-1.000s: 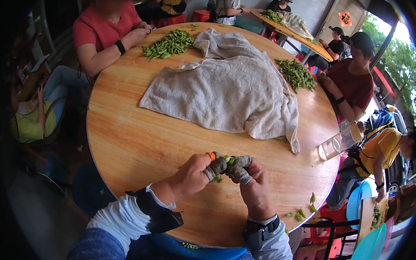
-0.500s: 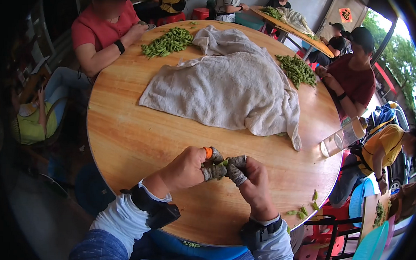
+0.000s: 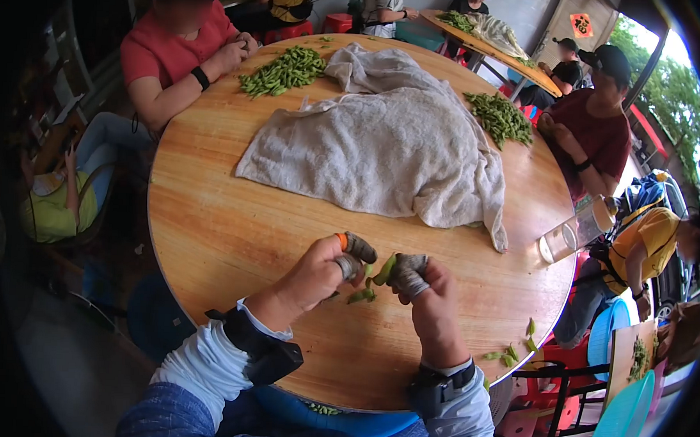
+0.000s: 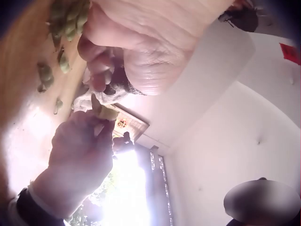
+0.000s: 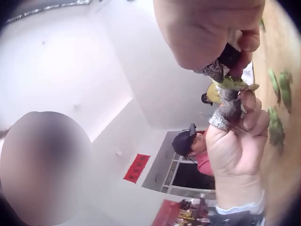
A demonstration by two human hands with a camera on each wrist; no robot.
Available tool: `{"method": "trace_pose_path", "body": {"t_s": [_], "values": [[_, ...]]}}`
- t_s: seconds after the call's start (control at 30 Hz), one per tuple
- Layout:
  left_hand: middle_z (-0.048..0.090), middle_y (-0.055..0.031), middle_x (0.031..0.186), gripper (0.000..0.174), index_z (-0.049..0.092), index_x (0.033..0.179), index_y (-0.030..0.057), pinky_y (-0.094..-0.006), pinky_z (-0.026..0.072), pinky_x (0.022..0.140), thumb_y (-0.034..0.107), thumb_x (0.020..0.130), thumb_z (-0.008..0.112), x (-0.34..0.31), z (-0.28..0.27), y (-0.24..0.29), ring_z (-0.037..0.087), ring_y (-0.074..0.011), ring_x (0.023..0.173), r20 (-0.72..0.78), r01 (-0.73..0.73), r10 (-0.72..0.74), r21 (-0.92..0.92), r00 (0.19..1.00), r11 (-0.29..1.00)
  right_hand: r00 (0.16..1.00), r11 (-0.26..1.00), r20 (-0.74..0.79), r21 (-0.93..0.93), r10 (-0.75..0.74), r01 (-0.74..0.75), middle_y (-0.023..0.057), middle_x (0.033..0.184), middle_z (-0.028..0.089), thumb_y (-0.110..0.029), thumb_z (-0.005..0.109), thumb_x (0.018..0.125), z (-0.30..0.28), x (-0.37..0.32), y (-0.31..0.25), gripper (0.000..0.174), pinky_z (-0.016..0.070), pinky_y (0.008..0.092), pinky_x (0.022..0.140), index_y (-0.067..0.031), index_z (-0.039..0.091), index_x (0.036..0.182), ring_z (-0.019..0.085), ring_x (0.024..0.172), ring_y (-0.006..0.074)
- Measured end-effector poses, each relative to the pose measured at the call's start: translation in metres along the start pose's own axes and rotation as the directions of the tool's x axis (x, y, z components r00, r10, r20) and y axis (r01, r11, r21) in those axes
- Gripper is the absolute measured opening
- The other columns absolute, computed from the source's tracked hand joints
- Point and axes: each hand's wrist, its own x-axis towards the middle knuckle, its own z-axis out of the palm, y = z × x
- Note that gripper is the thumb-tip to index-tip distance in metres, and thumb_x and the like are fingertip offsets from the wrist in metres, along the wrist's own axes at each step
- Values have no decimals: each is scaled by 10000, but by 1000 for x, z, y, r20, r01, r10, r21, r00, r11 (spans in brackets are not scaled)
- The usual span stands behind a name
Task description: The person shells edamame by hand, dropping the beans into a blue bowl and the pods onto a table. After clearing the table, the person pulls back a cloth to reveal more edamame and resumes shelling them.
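Note:
My right hand (image 3: pixel 437 312) pinches a green soybean pod (image 3: pixel 384 270) between thumb and finger, both wrapped in grey fabric covers. Close to its left is my left hand (image 3: pixel 304 283), fingers curled, with similar covers and an orange band on one finger. A green sliver shows by the left thumb; I cannot tell whether the left fingers grip it. In the right wrist view the covered left fingertips (image 5: pixel 229 109) are right at the pod (image 5: pixel 233 84). Below the hands, more pods (image 3: pixel 361 295) appear over the wooden round table (image 3: pixel 209 236).
A rumpled pale towel (image 3: pixel 376 153) covers the table's middle. Beyond it are pod heaps at left (image 3: pixel 284 73) and right (image 3: pixel 498 119), with seated people beside them. A clear bottle (image 3: pixel 572 234) is at the right edge; loose pods (image 3: pixel 510 354) lie nearer. A blue basin (image 3: pixel 341 423) sits below.
My hands were close together on a pod and have moved slightly apart. The pod in the right fingers now shows plainly, and the pods beneath have come into view.

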Motion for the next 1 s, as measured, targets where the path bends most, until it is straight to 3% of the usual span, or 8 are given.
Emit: {"method": "trace_pose_path", "body": {"t_s": [0.1,0.23,0.53,0.67,0.77,0.8,0.9,1.0], "values": [[538,-10,756,143,519,927,4,-174,402,596,54,802,472,2,-3,0,472,-43,652,84,-8,5,27,996,1000,997,958,12,275,76,-76,60,692,554,-82,515,766,-7,2,-1,114,341,188,455,15,555,812,476,552,103],[547,2,786,199,520,947,-4,-189,408,644,137,810,553,2,8,-8,480,-45,706,235,-282,210,334,949,899,992,911,45,394,116,-124,68,674,545,-121,538,771,-9,3,0,136,328,194,430,8,548,812,479,550,114],[539,20,686,135,549,865,-6,-177,373,553,106,831,481,0,5,-2,442,-32,613,188,-106,76,155,979,982,998,963,29,262,51,-57,55,667,554,-129,542,777,-9,2,4,121,325,189,438,-18,562,822,478,549,93],[568,-41,708,117,559,826,-2,-215,406,611,84,825,480,0,1,12,511,-88,642,-47,-143,164,298,985,944,939,986,-309,13,-152,164,11,710,563,-98,576,781,-22,3,-13,184,333,157,501,7,557,931,454,584,34],[588,-102,696,122,567,850,16,-255,418,587,115,792,523,6,1,4,561,-156,640,27,-274,452,827,892,492,902,978,-380,-79,-207,191,39,788,568,-22,530,781,-29,7,-12,227,378,178,574,54,525,995,480,650,59],[583,-146,686,176,571,853,39,-323,424,572,180,747,576,1,5,4,582,-247,646,0,-131,323,914,946,383,911,982,-367,-67,-191,179,44,795,569,-13,525,780,-28,7,-12,229,385,182,585,55,523,998,487,659,66],[580,-144,666,223,574,828,54,-377,417,573,245,715,601,3,6,-6,567,-307,648,70,-93,260,993,963,75,941,990,-308,-43,-141,134,55,814,572,6,514,777,-21,7,-9,237,402,192,618,58,516,1008,507,687,82],[577,-151,659,242,573,815,46,-374,420,592,245,689,627,6,6,-13,570,-298,646,60,-55,263,998,963,-28,970,996,-226,-50,-84,75,54,829,575,-3,518,782,-13,5,-9,243,417,205,652,58,512,1017,522,720,92]]}}
